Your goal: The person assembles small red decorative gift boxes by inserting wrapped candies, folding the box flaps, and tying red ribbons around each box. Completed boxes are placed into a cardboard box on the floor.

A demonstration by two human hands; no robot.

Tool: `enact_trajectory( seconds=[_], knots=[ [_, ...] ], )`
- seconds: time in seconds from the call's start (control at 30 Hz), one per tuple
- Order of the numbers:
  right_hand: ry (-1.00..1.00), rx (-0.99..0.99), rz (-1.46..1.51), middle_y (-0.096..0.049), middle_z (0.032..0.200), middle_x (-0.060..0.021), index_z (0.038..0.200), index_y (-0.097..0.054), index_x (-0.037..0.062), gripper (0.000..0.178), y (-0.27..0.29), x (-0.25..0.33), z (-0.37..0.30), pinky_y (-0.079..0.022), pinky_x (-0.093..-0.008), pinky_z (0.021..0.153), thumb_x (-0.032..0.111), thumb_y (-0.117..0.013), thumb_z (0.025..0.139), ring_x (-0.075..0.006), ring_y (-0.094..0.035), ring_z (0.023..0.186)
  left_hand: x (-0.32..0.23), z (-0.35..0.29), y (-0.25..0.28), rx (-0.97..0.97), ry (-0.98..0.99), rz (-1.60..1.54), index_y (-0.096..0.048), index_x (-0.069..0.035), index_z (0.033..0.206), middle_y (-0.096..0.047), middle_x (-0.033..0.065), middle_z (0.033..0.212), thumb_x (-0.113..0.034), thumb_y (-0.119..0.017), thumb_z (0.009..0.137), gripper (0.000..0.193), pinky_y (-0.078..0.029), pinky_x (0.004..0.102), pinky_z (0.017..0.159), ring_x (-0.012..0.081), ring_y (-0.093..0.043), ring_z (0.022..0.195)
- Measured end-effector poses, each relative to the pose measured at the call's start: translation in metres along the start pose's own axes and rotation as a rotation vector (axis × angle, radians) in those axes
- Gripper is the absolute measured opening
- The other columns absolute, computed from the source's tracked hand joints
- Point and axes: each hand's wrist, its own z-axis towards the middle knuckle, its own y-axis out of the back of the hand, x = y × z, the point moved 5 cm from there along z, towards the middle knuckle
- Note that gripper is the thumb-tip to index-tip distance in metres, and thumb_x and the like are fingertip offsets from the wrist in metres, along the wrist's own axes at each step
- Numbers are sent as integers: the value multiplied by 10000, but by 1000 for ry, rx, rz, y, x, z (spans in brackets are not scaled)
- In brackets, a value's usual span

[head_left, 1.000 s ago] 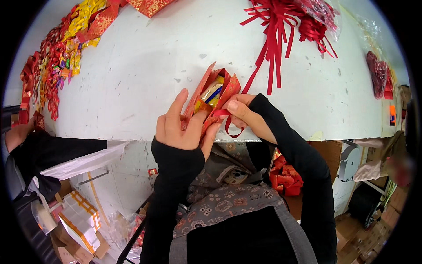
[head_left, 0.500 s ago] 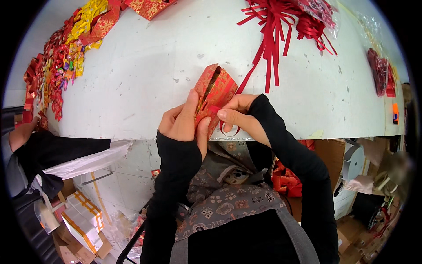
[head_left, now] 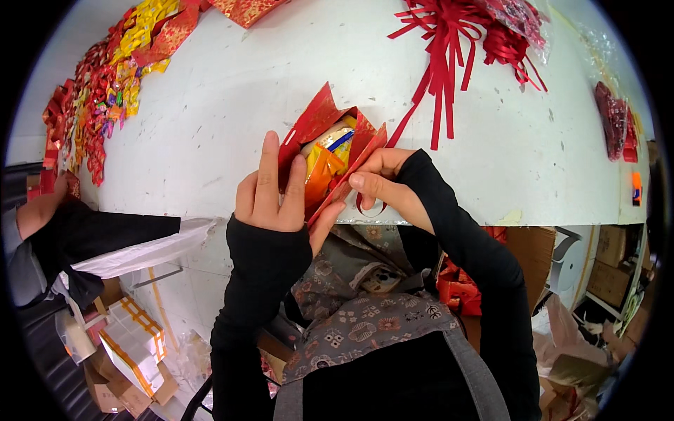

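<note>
A red and gold patterned paper gift box stands tilted at the table's near edge, its top spread apart. Inside lie yellow and orange wrapped snacks and a pale packet with a blue stripe. My left hand holds the box from the left: the thumb presses the near wall outside, the index finger rests by the opening, and other fingers stretch upward. At the right wall, my right hand pinches a dark red ribbon, which loops below the fingers. The fingertips partly hide where ribbon and box meet.
Red ribbons lie in a bundle at the back right. Wrapped sweets are heaped along the far left, beside a co-worker's arm. More patterned paper lies at the back. An orange object sits at the right edge.
The box's top has gone from nearly closed to spread apart, and its contents now show. My left hand has shifted left with its fingers spread; my right hand keeps its pinch.
</note>
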Motion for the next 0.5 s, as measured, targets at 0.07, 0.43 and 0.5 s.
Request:
enact_trajectory(
  seconds=[0.07,0.43,0.5],
  knots=[
    [-13,0,-29,-593,620,-39,788,-586,9,208,-1,4,1,-423,-209,545,201,-574,867,-77,-541,566,-3,8,2,105,6,7,-570,31,1066,-444,227,1235,-278,-701,684,509,-451,356,683,289,-511,832],
    [-21,-20,27,-594,626,-35,771,-584,8,200,-2,3,5,-411,-209,545,184,-573,864,-65,-530,573,1,8,-6,-39,300,-534,-425,58,1218,-571,183,994,-79,-713,657,645,-453,367,627,274,-558,748],
    [-17,-20,36,-596,630,-39,767,-583,9,200,-2,3,6,-412,-209,558,184,-574,863,-65,-529,577,-3,14,-6,53,252,-452,-457,29,1215,-543,170,982,-94,-693,685,593,-449,344,611,254,-538,705]
  ],
)
